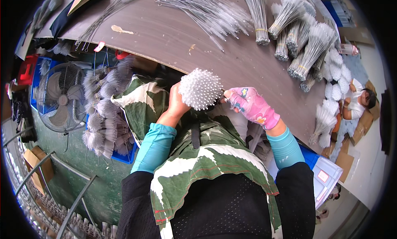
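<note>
My left hand (175,101) is closed around a bundle of thin wire brushes (201,89), whose whitish bristled tips point up toward me in a round cluster. The bundle is held over my lap, by the table's near edge. Just to its right is my right hand (252,106), in a pink flowered fingerless glove, with thumb and fingers pinched together near the bundle's side. Whatever sits in that pinch is too small to make out. The lower part of the bundle is hidden.
On the brown table (161,40) lie loose wire brushes (206,13) and several tied bundles (310,44) at the right. A fan (62,98) and hanging brush bundles (108,98) stand left. A blue-and-white crate (324,172) is at my right. Another person (356,100) sits far right.
</note>
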`<state>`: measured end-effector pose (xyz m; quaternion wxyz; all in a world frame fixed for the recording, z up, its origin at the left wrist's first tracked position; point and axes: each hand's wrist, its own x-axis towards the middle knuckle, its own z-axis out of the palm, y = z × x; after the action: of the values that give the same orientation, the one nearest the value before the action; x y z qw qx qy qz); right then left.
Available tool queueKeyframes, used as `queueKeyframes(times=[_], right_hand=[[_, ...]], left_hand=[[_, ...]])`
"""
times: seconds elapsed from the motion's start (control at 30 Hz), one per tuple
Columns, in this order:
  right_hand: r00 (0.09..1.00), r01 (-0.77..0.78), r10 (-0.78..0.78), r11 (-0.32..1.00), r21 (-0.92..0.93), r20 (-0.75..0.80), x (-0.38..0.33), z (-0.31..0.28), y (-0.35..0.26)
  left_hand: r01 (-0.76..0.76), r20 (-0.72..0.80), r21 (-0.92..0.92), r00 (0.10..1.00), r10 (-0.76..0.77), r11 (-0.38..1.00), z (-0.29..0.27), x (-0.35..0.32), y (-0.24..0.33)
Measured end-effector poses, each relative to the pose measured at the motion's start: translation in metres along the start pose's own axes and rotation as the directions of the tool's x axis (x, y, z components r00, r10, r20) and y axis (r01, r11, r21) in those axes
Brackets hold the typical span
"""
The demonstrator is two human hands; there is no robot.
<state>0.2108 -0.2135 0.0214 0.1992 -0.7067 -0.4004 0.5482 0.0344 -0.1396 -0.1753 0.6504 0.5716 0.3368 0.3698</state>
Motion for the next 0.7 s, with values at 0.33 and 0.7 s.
queueKeyframes(times=[0.33,0.7], right_hand=[[0.999,-0.033,0.033,0.999,0.016,0.008,0.001,-0.006,-0.002],[0.998,-0.061,0.059,0.974,0.218,0.017,0.002,0.0,0.0]], left_hand=[[-0.002,-0.002,0.011,1.0,0.002,1.0,0.001,0.0,0.01],[-0.104,0.073,0.309,0.994,0.086,0.945,-0.002,0.001,0.023]])
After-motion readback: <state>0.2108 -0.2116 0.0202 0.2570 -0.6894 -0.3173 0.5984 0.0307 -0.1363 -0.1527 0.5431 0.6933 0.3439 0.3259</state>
